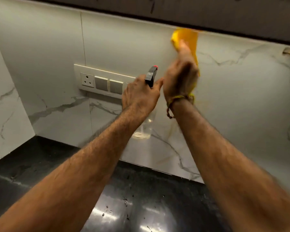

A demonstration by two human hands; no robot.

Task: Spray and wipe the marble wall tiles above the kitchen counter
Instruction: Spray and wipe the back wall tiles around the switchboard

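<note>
My left hand (141, 94) grips the neck of a clear spray bottle (143, 129) with a black trigger head and red nozzle, held upright in front of the white marble wall tiles (241, 84). My right hand (181, 76) presses a yellow cloth (186, 37) flat against the tiles, high up just under the dark upper cabinet (208, 12). That hand and the cloth are motion-blurred. A thread band sits on my right wrist.
A white switch plate (100, 81) with a socket and switches is set in the wall left of the bottle. Below lies a black polished counter (124, 206) with water drops. A side wall of marble tile (3, 106) closes the left corner.
</note>
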